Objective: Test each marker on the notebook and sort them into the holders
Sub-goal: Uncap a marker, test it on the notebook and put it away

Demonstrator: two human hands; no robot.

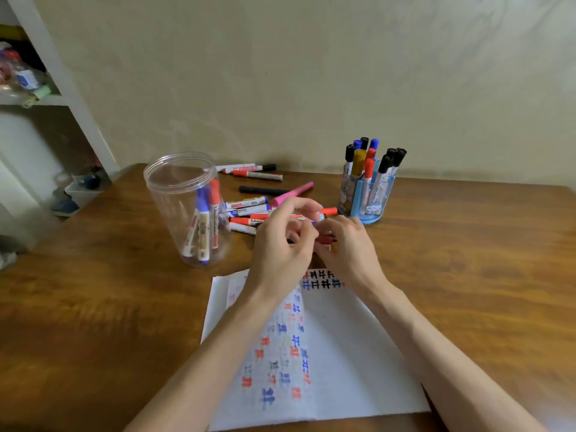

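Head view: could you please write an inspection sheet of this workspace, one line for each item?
Surface: wooden table, grain visible.
Job's things: notebook lying flat, with coloured test marks; clear jar upright, holding a few markers; blue holder upright, packed with markers; red marker between the hands.
Clutter: loose markers lying behind the hands.
Hands: left hand and right hand meet over the notebook's far edge, both gripping the red marker.
Cables: nothing seen.
Surroundings: plain wall; white shelf at left, contents blurred.
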